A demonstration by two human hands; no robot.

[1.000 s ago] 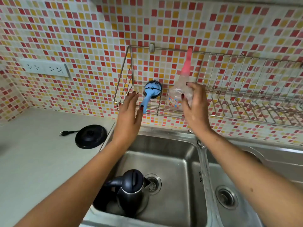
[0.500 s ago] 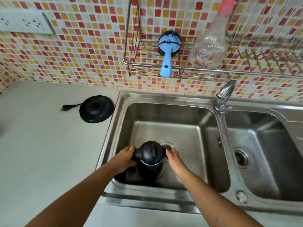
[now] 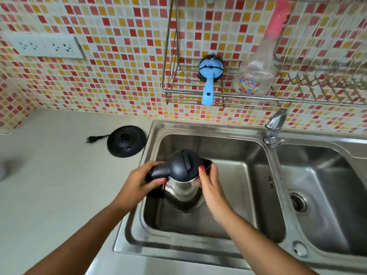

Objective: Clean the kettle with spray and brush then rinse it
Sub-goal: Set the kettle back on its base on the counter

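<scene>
A steel kettle point(image 3: 183, 190) with a black lid and handle is held above the left sink basin point(image 3: 244, 187). My left hand point(image 3: 139, 183) grips its black handle. My right hand point(image 3: 208, 182) holds the kettle's right side near the spout, thumb on the lid edge. On the wall rack point(image 3: 224, 97) a blue brush point(image 3: 209, 76) lies with its handle pointing down over the rail. Right of it a clear spray bottle point(image 3: 256, 74) with a pink top leans in the rack.
The black kettle base point(image 3: 126, 140) with its plug sits on the pale counter left of the sink. A tap point(image 3: 275, 126) stands between the two basins. The right basin point(image 3: 327, 195) has a drain. A wall socket point(image 3: 45, 47) is upper left.
Both hands came down from the rack, leaving the bottle there, took hold of the kettle in the left basin and have raised it.
</scene>
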